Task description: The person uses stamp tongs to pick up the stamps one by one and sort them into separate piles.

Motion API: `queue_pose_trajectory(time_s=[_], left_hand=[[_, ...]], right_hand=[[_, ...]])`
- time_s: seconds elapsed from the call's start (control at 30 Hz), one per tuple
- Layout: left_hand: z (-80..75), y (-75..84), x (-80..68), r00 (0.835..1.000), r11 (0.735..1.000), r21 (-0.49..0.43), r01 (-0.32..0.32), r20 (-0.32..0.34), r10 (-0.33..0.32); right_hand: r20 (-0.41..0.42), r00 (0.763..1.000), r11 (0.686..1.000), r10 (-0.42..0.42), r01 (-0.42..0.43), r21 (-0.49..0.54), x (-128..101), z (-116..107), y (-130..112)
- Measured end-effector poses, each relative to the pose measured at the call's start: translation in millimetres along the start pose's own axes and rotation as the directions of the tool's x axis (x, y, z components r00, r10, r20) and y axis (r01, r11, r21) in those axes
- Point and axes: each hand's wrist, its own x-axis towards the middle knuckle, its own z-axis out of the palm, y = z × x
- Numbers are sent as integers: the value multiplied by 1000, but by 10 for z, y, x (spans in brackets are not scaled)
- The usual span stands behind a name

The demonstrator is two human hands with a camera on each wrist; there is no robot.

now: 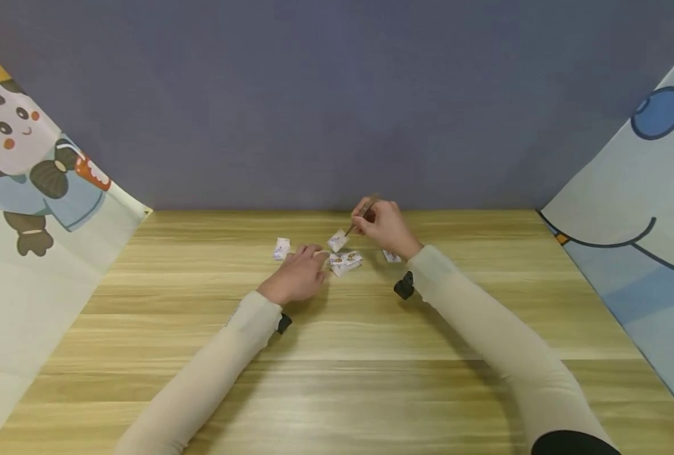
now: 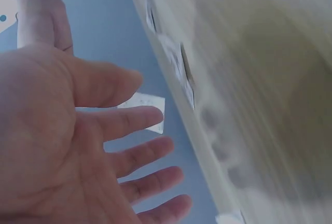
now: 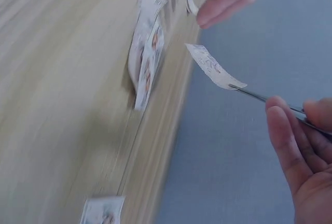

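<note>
My right hand (image 1: 387, 226) pinches a pair of metal tweezers (image 3: 254, 95) between thumb and fingers. Gripped by one edge in their tips, a small white stamp-like paper (image 3: 213, 69) with faint purplish print hangs above the table, slightly curved. Below it lies a small overlapping pile of similar printed papers (image 1: 345, 262). Just left of that pile is my left hand (image 1: 298, 276), palm down, with its fingers spread and nothing held; in the left wrist view the fingers (image 2: 153, 185) are nearly straight. Whether its fingertips touch the table or the pile, I cannot tell.
One loose paper (image 1: 281, 248) lies beyond the left hand, and another (image 1: 392, 256) sits partly hidden by the right wrist. The wood-grain table (image 1: 337, 379) ends at a grey-blue back wall (image 1: 337, 107). Cartoon-printed panels (image 1: 58, 177) stand on both sides.
</note>
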Motion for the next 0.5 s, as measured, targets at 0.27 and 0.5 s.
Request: queue_pose_trajectory(time_s=[0.27,0.5], left_hand=[[-83,-255,-134,994,995,4,103,-37,-103],[-163,-412,-242,982,982,19,190,-18,-189]], right_hand=[[57,998,999,0,-3,52,221,290,-80],[110,994,994,-6,-6,114,437,550,-138]])
